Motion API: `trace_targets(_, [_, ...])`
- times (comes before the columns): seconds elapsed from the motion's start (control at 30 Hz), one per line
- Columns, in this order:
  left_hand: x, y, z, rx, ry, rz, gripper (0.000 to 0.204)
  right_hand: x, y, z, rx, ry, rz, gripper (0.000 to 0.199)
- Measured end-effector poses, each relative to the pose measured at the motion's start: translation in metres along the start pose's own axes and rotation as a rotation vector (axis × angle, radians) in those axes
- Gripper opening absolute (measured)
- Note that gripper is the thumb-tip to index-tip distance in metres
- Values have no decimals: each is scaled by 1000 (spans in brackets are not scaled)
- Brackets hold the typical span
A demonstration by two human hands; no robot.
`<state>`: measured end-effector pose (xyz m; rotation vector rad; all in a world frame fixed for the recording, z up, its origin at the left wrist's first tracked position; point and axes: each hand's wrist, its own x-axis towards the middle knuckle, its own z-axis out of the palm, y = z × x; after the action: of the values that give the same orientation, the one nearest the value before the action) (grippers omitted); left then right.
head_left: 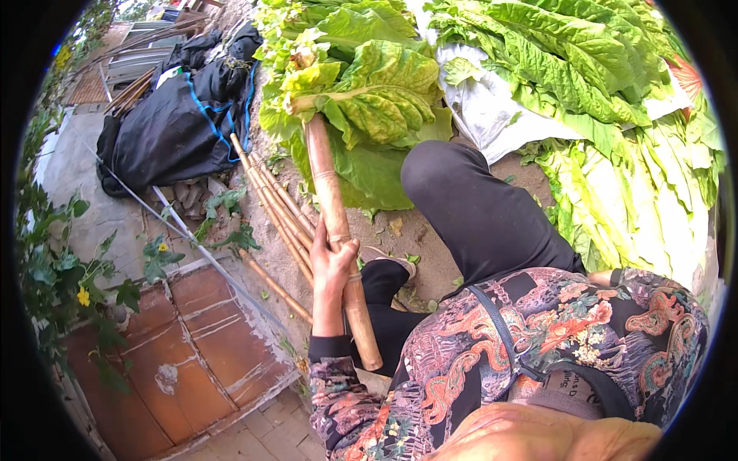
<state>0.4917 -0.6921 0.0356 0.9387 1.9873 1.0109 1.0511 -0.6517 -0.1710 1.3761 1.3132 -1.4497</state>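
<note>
My left hand (332,265) is closed round a thick, jointed bamboo pole (330,188) that slants up in front of me. The pole's far end meets the stem ends of a heap of broad, crinkled yellow-green leaves (384,92), which look like tobacco leaves. Its near end hangs by my left sleeve. Of my right hand (604,278) only a bit of skin shows at the cuff, beside my bent knee. Its fingers are hidden behind my leg.
Several thinner bamboo poles (278,203) lie to the left. Beyond them is a black sheet-covered pile (173,127). More leaves (561,61) lie on white sheeting (488,115) at right. A rusty brown panel (181,353) and leafy vines (77,269) are at left.
</note>
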Motion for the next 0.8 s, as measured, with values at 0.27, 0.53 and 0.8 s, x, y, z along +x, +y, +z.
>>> trace_targets(0.27, [-25, 27, 93, 303, 43, 230, 86, -19, -200, -99, -11, 1151, -1046, 87])
trace_targets(0.53, [-24, 54, 64, 926, -9, 332, 36, -9, -456, -113, -19, 1304, -1110, 118])
trace_targets(0.8, [46, 8, 45, 665, 313, 431, 12, 43, -599, -139, 375, 1363, -979, 74])
